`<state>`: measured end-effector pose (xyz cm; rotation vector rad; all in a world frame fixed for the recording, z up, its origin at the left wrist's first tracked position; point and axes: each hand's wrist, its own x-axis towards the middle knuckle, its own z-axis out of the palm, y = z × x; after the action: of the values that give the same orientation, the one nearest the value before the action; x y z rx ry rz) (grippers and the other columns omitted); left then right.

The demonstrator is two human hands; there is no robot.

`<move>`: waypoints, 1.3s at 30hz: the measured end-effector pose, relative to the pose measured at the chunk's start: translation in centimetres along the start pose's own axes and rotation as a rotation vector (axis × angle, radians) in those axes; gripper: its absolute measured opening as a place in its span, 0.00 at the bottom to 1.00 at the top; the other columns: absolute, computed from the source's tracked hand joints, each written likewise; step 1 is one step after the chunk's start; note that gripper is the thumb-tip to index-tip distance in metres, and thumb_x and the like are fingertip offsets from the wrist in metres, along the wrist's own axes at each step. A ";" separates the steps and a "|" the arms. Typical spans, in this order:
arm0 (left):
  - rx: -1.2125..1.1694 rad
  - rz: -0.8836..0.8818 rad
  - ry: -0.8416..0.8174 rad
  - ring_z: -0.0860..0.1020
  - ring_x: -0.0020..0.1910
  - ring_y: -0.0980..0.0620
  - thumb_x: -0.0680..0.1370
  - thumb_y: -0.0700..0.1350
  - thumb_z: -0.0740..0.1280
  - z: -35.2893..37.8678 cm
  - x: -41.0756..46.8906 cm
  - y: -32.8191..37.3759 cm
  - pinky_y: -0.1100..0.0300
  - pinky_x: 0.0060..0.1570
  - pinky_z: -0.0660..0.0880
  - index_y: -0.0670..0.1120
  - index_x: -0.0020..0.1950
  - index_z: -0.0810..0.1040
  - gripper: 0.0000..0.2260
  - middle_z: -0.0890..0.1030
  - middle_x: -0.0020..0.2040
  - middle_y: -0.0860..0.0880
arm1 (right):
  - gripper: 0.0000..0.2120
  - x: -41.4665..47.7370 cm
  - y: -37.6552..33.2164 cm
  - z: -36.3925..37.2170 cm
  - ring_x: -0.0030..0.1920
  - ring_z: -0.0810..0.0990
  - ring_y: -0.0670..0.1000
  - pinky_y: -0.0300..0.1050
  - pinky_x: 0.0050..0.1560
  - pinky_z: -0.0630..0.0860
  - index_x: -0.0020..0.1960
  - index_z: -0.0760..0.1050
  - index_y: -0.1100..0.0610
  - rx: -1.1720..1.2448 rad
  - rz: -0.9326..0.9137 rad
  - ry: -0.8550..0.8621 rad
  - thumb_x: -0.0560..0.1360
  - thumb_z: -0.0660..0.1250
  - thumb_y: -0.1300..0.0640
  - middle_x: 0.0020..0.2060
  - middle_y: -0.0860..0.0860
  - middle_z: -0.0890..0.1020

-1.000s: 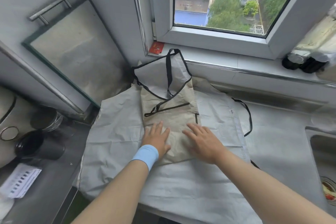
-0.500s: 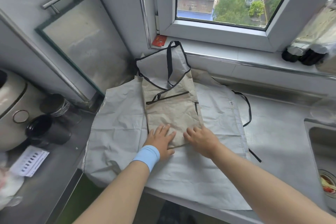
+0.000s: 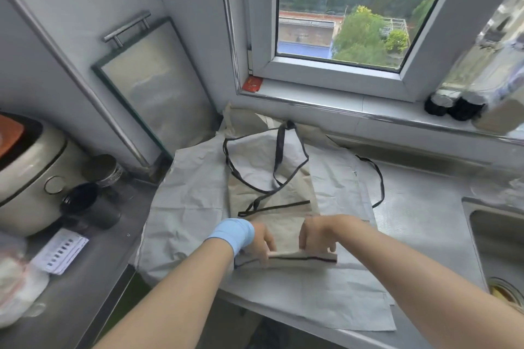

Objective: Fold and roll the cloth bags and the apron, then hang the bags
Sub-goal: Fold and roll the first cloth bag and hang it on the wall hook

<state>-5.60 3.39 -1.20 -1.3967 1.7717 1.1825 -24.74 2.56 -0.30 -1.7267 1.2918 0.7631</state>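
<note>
A beige cloth bag with black trim and a black strap lies folded into a narrow strip on top of a wide grey apron spread over the steel counter. Its near end is lifted and turned over towards the window. My left hand, with a blue wristband, pinches that turned edge on the left. My right hand grips the same edge on the right. A black apron tie curls off to the right.
A rice cooker, a tin and a dark cup stand at the left, with a paper card near them. A framed board leans on the wall. The sink is at the right; bottles lie on the sill.
Both hands slid back from pressing flat on the bag to its near end, took hold of that edge and lifted it over. The camera view tilted up.
</note>
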 end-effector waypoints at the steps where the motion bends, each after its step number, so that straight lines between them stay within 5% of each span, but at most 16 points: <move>1: -0.054 -0.009 -0.062 0.78 0.55 0.52 0.70 0.50 0.74 0.4 0.0 0.0 0.55 0.59 0.75 0.55 0.62 0.79 0.20 0.80 0.59 0.54 | 0.12 0.2 -0.1 0.4 0.38 0.84 0.53 0.43 0.44 0.81 0.48 0.83 0.49 0.081 0.019 -0.087 0.67 0.65 0.53 0.42 0.46 0.85; 3: -0.130 -0.008 -0.059 0.78 0.53 0.54 0.69 0.55 0.74 0.7 0.2 0.0 0.57 0.57 0.75 0.57 0.60 0.80 0.19 0.81 0.55 0.55 | 0.15 1.0 -0.2 0.7 0.41 0.84 0.51 0.45 0.49 0.80 0.52 0.83 0.52 0.187 -0.016 -0.023 0.68 0.66 0.50 0.46 0.46 0.86; 7: -0.118 0.060 0.402 0.79 0.54 0.52 0.75 0.48 0.68 -0.6 1.3 -0.8 0.64 0.54 0.73 0.54 0.57 0.81 0.11 0.82 0.56 0.52 | 0.19 2.6 -0.1 -0.4 0.63 0.75 0.53 0.45 0.61 0.73 0.61 0.78 0.45 -0.062 -0.113 0.591 0.72 0.61 0.52 0.63 0.49 0.78; 11: 0.034 0.053 0.718 0.70 0.65 0.47 0.76 0.46 0.64 -3.3 2.6 -2.2 0.54 0.64 0.69 0.54 0.64 0.76 0.16 0.74 0.64 0.50 | 0.31 4.5 0.2 -1.4 0.75 0.61 0.55 0.52 0.68 0.65 0.76 0.62 0.47 -0.237 -0.097 0.619 0.74 0.61 0.54 0.76 0.52 0.60; 15: 0.064 -0.031 0.605 0.70 0.67 0.44 0.77 0.47 0.63 -5.5 4.3 -3.7 0.52 0.65 0.68 0.54 0.71 0.67 0.22 0.69 0.70 0.49 | 0.18 6.5 0.9 -2.9 0.62 0.77 0.56 0.49 0.57 0.72 0.65 0.73 0.48 -0.178 0.003 0.468 0.76 0.60 0.55 0.62 0.51 0.77; 18: -0.050 -0.052 0.515 0.74 0.64 0.46 0.79 0.49 0.61 -7.0 5.3 -4.8 0.55 0.63 0.71 0.55 0.71 0.68 0.20 0.74 0.68 0.50 | 0.13 7.6 0.8 -4.9 0.56 0.79 0.59 0.48 0.52 0.75 0.58 0.77 0.49 -0.019 0.038 0.652 0.78 0.58 0.51 0.54 0.52 0.82; 21: -0.086 0.019 0.715 0.76 0.61 0.49 0.80 0.47 0.59 -9.5 6.3 -5.3 0.56 0.59 0.73 0.55 0.62 0.77 0.13 0.79 0.62 0.52 | 0.09 9.7 0.0 -7.9 0.48 0.79 0.60 0.47 0.41 0.72 0.47 0.76 0.52 0.095 0.026 0.782 0.76 0.58 0.51 0.45 0.51 0.81; 25: 0.020 0.065 0.672 0.75 0.61 0.47 0.80 0.40 0.57 -12.3 7.6 -5.8 0.55 0.59 0.73 0.54 0.61 0.79 0.16 0.77 0.61 0.50 | 0.14 12.4 -1.0 -10.3 0.48 0.80 0.56 0.45 0.41 0.72 0.52 0.75 0.49 -0.037 0.136 0.639 0.72 0.62 0.41 0.48 0.50 0.81; 28: 0.069 0.048 0.495 0.76 0.61 0.48 0.78 0.41 0.59 -13.2 8.4 -6.5 0.57 0.61 0.72 0.57 0.61 0.80 0.17 0.79 0.61 0.53 | 0.14 14.3 -1.4 -11.3 0.52 0.81 0.57 0.45 0.45 0.73 0.55 0.76 0.52 -0.125 0.132 0.548 0.73 0.64 0.48 0.51 0.51 0.82; 30: 0.083 0.054 0.462 0.77 0.60 0.50 0.77 0.43 0.60 -13.4 8.7 -6.7 0.59 0.61 0.72 0.59 0.59 0.80 0.16 0.79 0.60 0.55 | 0.09 14.7 -1.8 -12.8 0.46 0.81 0.55 0.43 0.41 0.74 0.45 0.79 0.53 0.112 0.062 0.582 0.73 0.65 0.49 0.43 0.51 0.82; 33: -0.046 0.066 0.420 0.77 0.59 0.50 0.74 0.43 0.59 -14.1 9.0 -6.4 0.59 0.59 0.73 0.59 0.63 0.77 0.20 0.79 0.60 0.56 | 0.16 14.3 -2.7 -15.9 0.27 0.74 0.50 0.40 0.26 0.67 0.32 0.69 0.57 0.751 -0.083 0.745 0.74 0.69 0.53 0.26 0.51 0.73; 39: -0.403 0.090 0.253 0.78 0.39 0.50 0.71 0.50 0.69 -15.2 10.0 -4.9 0.61 0.39 0.78 0.55 0.58 0.79 0.15 0.82 0.47 0.52 | 0.08 12.9 -2.9 -20.1 0.29 0.83 0.53 0.44 0.28 0.79 0.46 0.71 0.58 1.501 -0.255 0.764 0.80 0.66 0.56 0.37 0.58 0.78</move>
<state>-2.51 -14.90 -4.59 -1.7780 1.8501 1.5313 -18.41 -20.63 -0.93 -0.7875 1.4027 -0.9762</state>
